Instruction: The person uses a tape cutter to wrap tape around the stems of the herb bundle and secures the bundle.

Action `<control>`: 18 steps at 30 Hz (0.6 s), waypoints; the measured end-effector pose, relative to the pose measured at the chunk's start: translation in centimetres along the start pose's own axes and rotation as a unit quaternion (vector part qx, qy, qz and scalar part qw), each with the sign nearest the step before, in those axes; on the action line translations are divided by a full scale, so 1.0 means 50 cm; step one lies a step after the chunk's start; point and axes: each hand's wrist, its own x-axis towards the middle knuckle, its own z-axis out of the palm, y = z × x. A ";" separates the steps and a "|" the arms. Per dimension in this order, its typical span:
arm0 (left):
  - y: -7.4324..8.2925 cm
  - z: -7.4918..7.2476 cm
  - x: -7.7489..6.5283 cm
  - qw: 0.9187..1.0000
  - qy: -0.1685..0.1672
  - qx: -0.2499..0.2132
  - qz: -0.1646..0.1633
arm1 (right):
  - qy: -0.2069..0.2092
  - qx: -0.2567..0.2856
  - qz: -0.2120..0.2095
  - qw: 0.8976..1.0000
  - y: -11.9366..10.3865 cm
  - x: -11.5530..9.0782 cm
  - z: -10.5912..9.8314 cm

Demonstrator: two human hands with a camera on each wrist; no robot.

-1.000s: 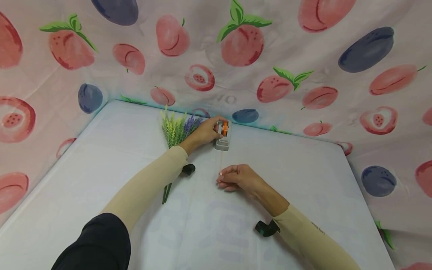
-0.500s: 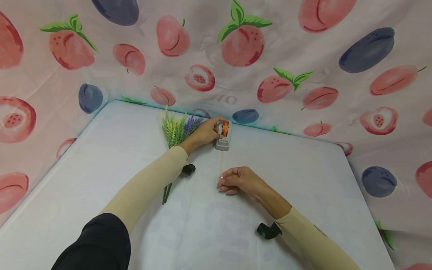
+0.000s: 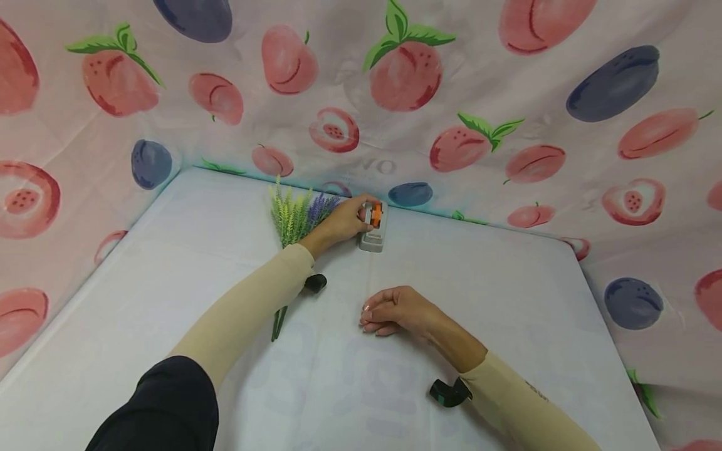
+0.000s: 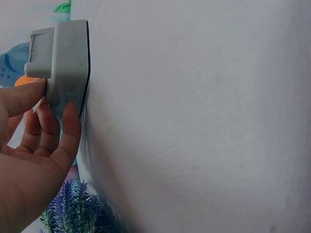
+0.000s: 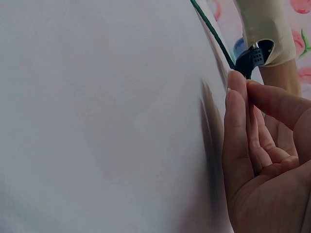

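Note:
At the back of the white table, my left hand (image 3: 341,220) grips a grey tape dispenser (image 3: 372,243) from its left side. An orange roll core (image 3: 375,214) shows in the dispenser. The left wrist view has the thumb and fingertips against the dispenser's grey body (image 4: 73,53), below its toothed cutting edge (image 4: 32,48). From the dispenser a faint, see-through strip of tape (image 3: 370,270) runs toward me. My right hand (image 3: 403,311) pinches the strip's near end between thumb and forefinger, above the table; the pinched end is hidden by the fingertips in the right wrist view.
Artificial flower sprigs (image 3: 290,216), yellow-green and purple, lie under my left forearm, their green stems (image 3: 279,322) pointing toward me. A fruit-printed cloth (image 3: 338,75) rises along the table's back and sides. Small black cameras (image 3: 449,393) are worn on both wrists.
My right hand has moved slightly toward me, away from the dispenser, lengthening the stretch of tape between them. My left hand and the dispenser have stayed in place.

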 end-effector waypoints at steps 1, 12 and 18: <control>0.001 0.000 -0.001 1.000 -0.001 -0.002 -0.002 | -0.003 -0.001 0.000 1.000 0.000 -0.001 0.000; 0.010 -0.020 -0.019 0.999 -0.019 -0.028 -0.013 | -0.006 -0.009 0.011 1.000 0.000 -0.007 0.005; 0.027 -0.059 -0.047 0.999 -0.039 -0.036 -0.006 | -0.005 -0.023 0.010 1.000 0.000 -0.009 0.002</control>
